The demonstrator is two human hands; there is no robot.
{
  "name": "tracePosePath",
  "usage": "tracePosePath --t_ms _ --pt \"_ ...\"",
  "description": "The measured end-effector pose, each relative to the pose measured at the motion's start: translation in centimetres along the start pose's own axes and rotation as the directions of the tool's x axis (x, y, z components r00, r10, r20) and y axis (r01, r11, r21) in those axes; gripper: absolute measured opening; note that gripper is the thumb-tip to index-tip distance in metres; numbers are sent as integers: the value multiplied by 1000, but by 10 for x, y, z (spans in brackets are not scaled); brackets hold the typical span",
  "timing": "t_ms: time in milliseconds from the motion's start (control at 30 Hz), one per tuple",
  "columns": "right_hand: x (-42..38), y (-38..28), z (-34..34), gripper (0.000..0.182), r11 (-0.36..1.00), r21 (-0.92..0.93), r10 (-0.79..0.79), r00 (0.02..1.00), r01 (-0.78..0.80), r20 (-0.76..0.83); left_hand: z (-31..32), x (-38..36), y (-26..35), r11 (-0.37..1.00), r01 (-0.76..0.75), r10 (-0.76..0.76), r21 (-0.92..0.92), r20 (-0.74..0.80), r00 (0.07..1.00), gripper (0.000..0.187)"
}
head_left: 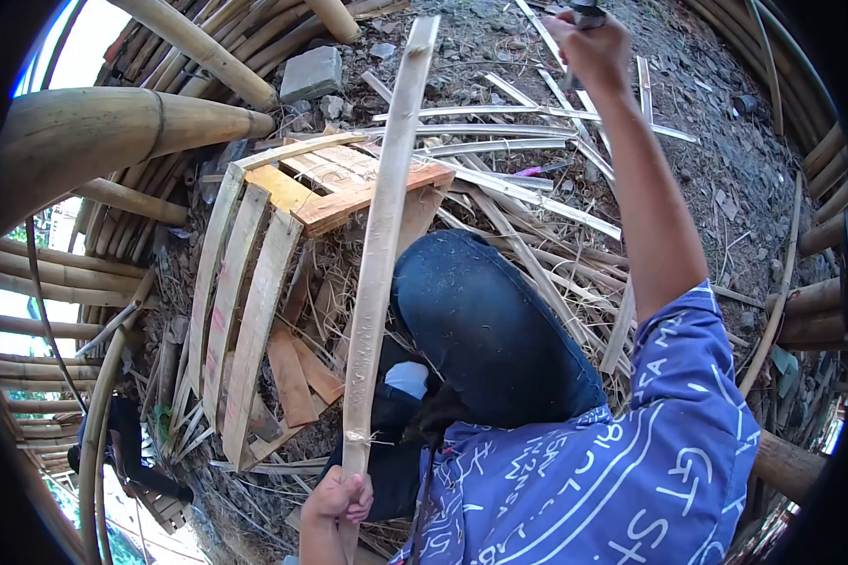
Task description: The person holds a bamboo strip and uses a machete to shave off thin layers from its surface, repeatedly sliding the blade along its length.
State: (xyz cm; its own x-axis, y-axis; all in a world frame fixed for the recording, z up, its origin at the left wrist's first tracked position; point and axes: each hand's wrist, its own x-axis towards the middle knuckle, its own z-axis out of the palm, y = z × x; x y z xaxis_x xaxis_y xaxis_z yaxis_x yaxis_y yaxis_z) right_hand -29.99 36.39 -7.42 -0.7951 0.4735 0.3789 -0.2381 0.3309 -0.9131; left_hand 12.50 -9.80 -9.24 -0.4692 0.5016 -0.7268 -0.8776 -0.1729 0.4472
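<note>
My left hand [337,496] is wrapped round the lower end of a long split bamboo strip [383,235]. The strip slants up past my bent knee, its inner face showing pale ridges and a fibrous node low down. Its upper part crosses in front of a wooden crate [273,282] made of slats. Out at arm's length, my right hand [592,52] is closed around a dark-handled tool [588,13] near the top of the view. What kind of tool it is, I cannot tell.
Thin bamboo strips [499,129] and shavings lie over the stony ground. A grey block [311,73] sits near thick bamboo poles [122,127] at the left. Something purple [530,172] lies among the strips. At the far left, a person [127,452] is partly visible behind poles.
</note>
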Motion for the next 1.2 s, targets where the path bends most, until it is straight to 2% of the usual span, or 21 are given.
tracePosePath --t_ms 33,67,100,167,300,433,533,667,733,767,867,933,1133,1200 --pt "0 -10 -5 12 995 -100 -25 999 29 36 -2 -2 -3 999 -12 12 -36 -10 1000 48" --pt "-10 -19 -17 12 971 -239 41 998 -26 56 -3 -2 -4 1000 -1 1 -20 -2 1000 49" --pt "-17 -13 -23 12 971 -238 41 997 -25 64 -3 -2 -3 1000 -3 3 -28 -6 1000 49" --pt "-25 18 -41 14 927 -341 204 972 -153 119 -1 -1 0 997 14 -11 -70 40 999 50" --pt "-83 61 -47 10 894 -248 422 887 -373 185 6 3 5 998 -15 22 -64 98 995 51" --pt "-154 54 -48 4 910 -43 410 882 -412 232 24 20 18 998 34 -27 -52 136 990 50" --pt "-189 32 -48 3 846 207 428 857 -491 286 45 34 34 996 -2 -5 94 72 997 51" --pt "-202 -11 -62 8 833 169 448 822 -526 353 66 44 53 990 -14 13 138 5 1000 50" --pt "-202 -27 -69 13 905 63 337 798 -421 499 74 48 65 986 -29 37 164 -50 998 49" --pt "-202 -31 -69 17 982 -61 184 845 -177 502 80 51 72 985 -31 40 171 -46 998 49" --pt "-208 -57 -66 18 985 -123 170 826 -122 537 98 62 87 952 -34 62 306 -80 995 47" --pt "-213 -63 -66 17 981 -188 88 785 37 613 110 71 92 945 -33 63 325 -82 995 47" --pt "-228 -55 -70 17 964 -238 54 791 117 609 123 92 100 935 -45 74 352 -71 995 44" --pt "-231 -53 -72 17 961 -246 53 790 125 610 124 97 102 905 -33 74 423 -81 994 44"
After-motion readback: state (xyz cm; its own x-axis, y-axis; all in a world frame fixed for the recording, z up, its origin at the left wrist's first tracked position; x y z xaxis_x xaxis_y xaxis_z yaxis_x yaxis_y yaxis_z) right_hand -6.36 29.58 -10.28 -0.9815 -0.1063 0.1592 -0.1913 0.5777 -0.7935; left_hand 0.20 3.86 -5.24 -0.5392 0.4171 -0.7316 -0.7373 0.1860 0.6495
